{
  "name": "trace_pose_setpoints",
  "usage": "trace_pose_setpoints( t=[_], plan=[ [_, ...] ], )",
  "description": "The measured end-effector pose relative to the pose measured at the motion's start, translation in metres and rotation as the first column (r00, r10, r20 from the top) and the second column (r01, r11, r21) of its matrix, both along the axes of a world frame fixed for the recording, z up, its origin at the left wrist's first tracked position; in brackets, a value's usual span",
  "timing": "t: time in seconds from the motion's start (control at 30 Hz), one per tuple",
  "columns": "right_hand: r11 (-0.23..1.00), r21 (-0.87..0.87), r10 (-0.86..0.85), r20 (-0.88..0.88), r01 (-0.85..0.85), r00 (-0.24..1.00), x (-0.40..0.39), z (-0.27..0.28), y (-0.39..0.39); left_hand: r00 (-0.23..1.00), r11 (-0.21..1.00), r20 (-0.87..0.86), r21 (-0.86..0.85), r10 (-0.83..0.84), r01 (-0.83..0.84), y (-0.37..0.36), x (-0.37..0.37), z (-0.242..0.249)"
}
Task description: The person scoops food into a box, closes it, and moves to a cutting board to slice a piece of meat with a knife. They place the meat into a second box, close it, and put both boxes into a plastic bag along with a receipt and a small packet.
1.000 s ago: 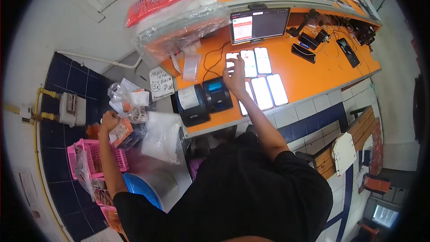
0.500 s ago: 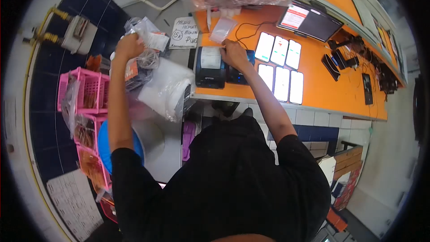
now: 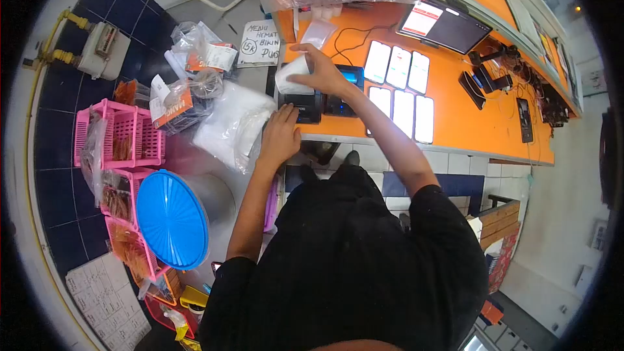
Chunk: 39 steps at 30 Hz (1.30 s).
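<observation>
My right hand (image 3: 323,75) grips a piece of curled white receipt paper (image 3: 292,78) over the black receipt printer (image 3: 311,109). My left hand (image 3: 281,135) rests with its fingers stretched out at the printer's front left edge. Beside the printer, partly behind my right wrist, sits a second dark device with a lit blue screen (image 3: 351,77). Left of my hands is a clear plastic bag with white contents (image 3: 229,120). A handwritten card (image 3: 260,44) lies behind the printer.
Several lit phones (image 3: 398,68) lie in rows on the orange counter (image 3: 471,120), below a monitor (image 3: 445,27). On the left stand pink baskets (image 3: 138,133) and a tub with a blue lid (image 3: 172,220). Packets with orange labels (image 3: 172,105) lie near the tiled wall.
My left hand has left the plastic packets and come right, down to the printer's front. My right hand has shifted left and now holds the receipt paper, lifted at the printer.
</observation>
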State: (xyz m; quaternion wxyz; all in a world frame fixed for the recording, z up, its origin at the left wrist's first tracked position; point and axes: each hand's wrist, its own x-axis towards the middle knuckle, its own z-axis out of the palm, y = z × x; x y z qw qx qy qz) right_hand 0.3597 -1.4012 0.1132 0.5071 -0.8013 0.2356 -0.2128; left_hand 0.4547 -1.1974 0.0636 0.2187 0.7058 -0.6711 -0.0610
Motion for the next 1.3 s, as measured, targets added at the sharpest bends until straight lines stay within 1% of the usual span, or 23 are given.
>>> trace_pose_setpoints(
  t=[0.1,0.13,0.17,0.23,0.33,0.4,0.5,0.57,0.6,0.63,0.8,0.83,0.9,0.93,0.97,1.0,1.03,1.07,1.13,1.2,1.23,1.27,1.3],
  plan=[
    [0.943,-0.323,0.111,0.083,-0.079,0.990,-0.026,0.030,0.021,1.000,1.000,0.006,0.014,0.026,-0.026,0.003,-0.011,-0.017],
    [0.970,-0.226,0.097,0.003,-0.094,0.995,-0.034,0.045,0.029,0.999,0.999,0.020,0.011,0.048,-0.048,0.003,-0.015,-0.018],
    [0.911,-0.381,0.132,-0.089,-0.156,0.987,-0.041,0.050,0.031,0.997,0.997,0.035,0.007,0.074,-0.074,0.002,-0.019,-0.020],
    [0.711,-0.632,0.165,-0.274,-0.307,0.947,-0.051,0.055,0.033,0.990,0.992,0.066,0.016,0.124,-0.126,0.001,-0.027,-0.025],
    [0.385,-0.817,0.206,-0.377,-0.429,0.903,-0.073,0.055,0.039,0.976,0.979,0.113,0.064,0.186,-0.194,0.002,-0.039,-0.034],
    [0.184,-0.879,0.241,-0.393,-0.439,0.887,-0.088,0.048,0.036,0.958,0.967,0.155,0.049,0.240,-0.250,0.000,-0.048,-0.039],
    [0.017,-0.940,0.349,-0.313,-0.340,0.883,-0.110,0.033,0.014,0.937,0.946,0.165,0.048,0.308,-0.319,-0.001,-0.062,-0.044],
    [0.014,-0.948,0.403,-0.287,-0.319,0.869,-0.129,0.025,0.003,0.932,0.933,0.126,0.072,0.341,-0.352,-0.002,-0.070,-0.037],
    [0.016,-0.956,0.423,-0.258,-0.291,0.869,-0.140,0.022,0.003,0.909,0.934,0.233,0.005,0.346,-0.357,-0.003,-0.067,-0.055],
    [0.021,-0.965,0.440,-0.225,-0.260,0.869,-0.150,0.020,0.002,0.902,0.927,0.241,0.016,0.359,-0.374,-0.006,-0.069,-0.053],
    [0.112,-0.957,0.459,-0.189,-0.268,0.868,-0.198,0.002,0.013,0.882,0.911,0.251,0.005,0.399,-0.413,-0.007,-0.081,-0.051],
    [0.173,-0.931,0.449,-0.215,-0.320,0.868,-0.205,-0.002,0.020,0.881,0.910,0.244,-0.013,0.406,-0.415,-0.005,-0.084,-0.051],
    [0.287,-0.863,0.438,-0.268,-0.416,0.858,-0.216,-0.017,0.040,0.920,0.922,0.055,-0.050,0.387,-0.385,0.008,-0.093,-0.056],
    [0.335,-0.797,0.419,-0.351,-0.502,0.837,-0.220,-0.024,0.053,0.924,0.924,-0.079,-0.055,0.374,-0.378,0.019,-0.101,-0.060],
    [0.350,-0.680,0.423,-0.500,-0.645,0.756,-0.220,-0.031,0.067,0.912,0.926,-0.209,-0.062,0.353,-0.373,0.033,-0.108,-0.065],
    [0.362,-0.537,0.428,-0.630,-0.762,0.648,-0.219,-0.036,0.084,0.853,0.920,-0.428,-0.108,0.300,-0.378,0.051,-0.130,-0.052],
    [0.368,-0.374,0.435,-0.740,-0.851,0.513,-0.217,-0.039,0.098,0.587,0.940,-0.772,0.041,0.244,-0.337,0.071,-0.147,-0.047],
    [0.390,-0.298,0.524,-0.706,-0.871,0.476,-0.217,-0.033,0.113,0.445,0.940,-0.874,0.036,0.194,-0.339,0.095,-0.166,-0.041],
    [0.348,-0.130,0.712,-0.608,-0.929,0.352,-0.199,-0.018,0.153,0.181,0.942,-0.976,0.054,0.120,-0.332,0.149,-0.194,-0.048],
    [0.298,-0.156,0.849,-0.408,-0.942,0.336,-0.178,-0.024,0.198,-0.088,0.901,-0.994,0.100,0.069,-0.423,0.216,-0.225,-0.039],
    [0.263,-0.157,0.908,-0.294,-0.952,0.299,-0.164,-0.028,0.223,-0.113,0.846,-0.985,0.171,0.132,-0.505,0.256,-0.237,-0.078],
    [0.200,-0.143,0.932,-0.277,-0.969,0.233,-0.150,-0.031,0.251,-0.072,0.723,-0.976,0.202,0.207,-0.661,0.288,-0.259,-0.071],
    [0.145,-0.131,0.947,-0.269,-0.981,0.176,-0.135,-0.033,0.279,-0.079,0.658,-0.984,0.167,0.162,-0.734,0.315,-0.276,-0.051]
  ],
)
